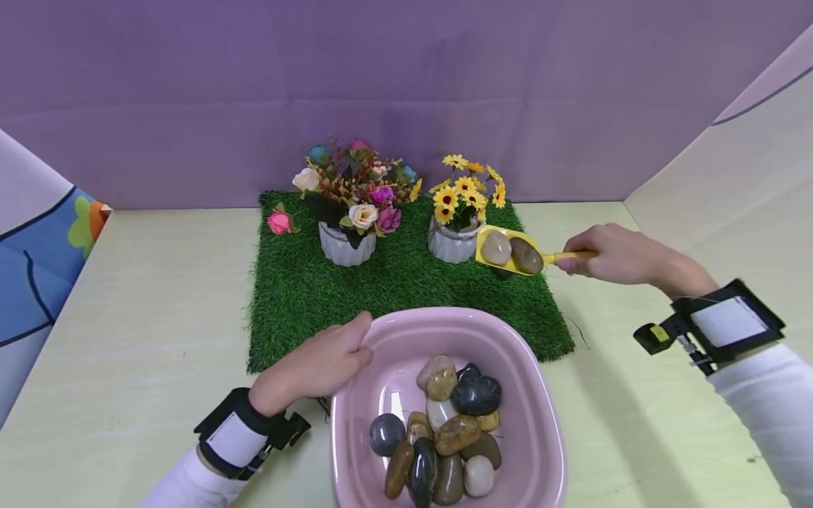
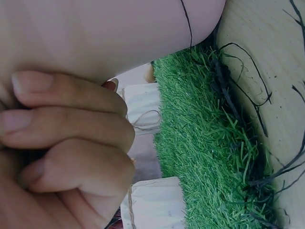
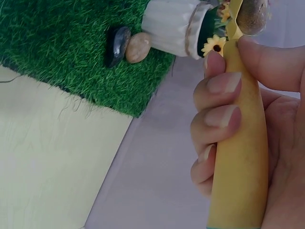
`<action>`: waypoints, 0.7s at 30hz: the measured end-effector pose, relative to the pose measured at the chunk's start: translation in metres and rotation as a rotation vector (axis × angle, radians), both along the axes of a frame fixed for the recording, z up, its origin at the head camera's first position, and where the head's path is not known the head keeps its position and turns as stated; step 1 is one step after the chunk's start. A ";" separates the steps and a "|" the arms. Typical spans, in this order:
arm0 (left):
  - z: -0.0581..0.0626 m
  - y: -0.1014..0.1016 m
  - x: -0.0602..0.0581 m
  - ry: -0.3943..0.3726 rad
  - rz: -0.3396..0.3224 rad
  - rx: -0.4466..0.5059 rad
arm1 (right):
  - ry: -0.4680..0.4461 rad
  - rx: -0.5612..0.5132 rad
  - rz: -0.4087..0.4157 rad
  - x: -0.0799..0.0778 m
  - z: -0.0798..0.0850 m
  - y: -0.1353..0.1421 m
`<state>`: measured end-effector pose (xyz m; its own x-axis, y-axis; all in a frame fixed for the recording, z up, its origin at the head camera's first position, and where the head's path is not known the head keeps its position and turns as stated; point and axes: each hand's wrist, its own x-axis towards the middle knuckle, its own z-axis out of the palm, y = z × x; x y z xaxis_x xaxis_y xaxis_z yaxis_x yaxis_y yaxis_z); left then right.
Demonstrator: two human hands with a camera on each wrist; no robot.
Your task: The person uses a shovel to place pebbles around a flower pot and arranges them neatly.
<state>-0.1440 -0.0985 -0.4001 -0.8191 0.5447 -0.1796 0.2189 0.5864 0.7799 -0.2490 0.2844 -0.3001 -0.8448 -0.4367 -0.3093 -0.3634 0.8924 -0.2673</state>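
My right hand (image 1: 612,254) grips the handle of a small yellow shovel (image 1: 551,258), its fingers wrapped round it in the right wrist view. Two smooth stones, one whitish (image 1: 496,248) and one brown (image 1: 526,255), lie in the scoop, which is held up beside the pot of yellow flowers. At the near side, my left hand (image 1: 327,360) holds the left rim of a pink basin (image 1: 540,395), fingers curled below the edge. Several polished stones (image 1: 456,434) in black, brown, grey and white lie heaped on the basin's floor.
Behind the basin, a green turf mat (image 1: 394,289) carries a white pot of mixed flowers (image 1: 347,243), a pot of yellow flowers (image 1: 451,243) and a loose pink flower (image 1: 279,222). A black stone (image 3: 117,46) and a tan stone (image 3: 138,47) rest on the turf beside one pot.
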 end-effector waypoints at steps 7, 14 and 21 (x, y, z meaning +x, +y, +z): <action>0.000 0.000 0.000 -0.012 0.000 0.009 | -0.019 -0.019 -0.030 -0.005 -0.016 0.012; 0.000 0.000 0.000 -0.008 0.001 0.005 | -0.040 -0.017 -0.039 -0.008 -0.032 0.019; 0.000 0.000 0.000 0.003 -0.006 0.002 | -0.079 -0.043 -0.035 -0.007 -0.051 0.019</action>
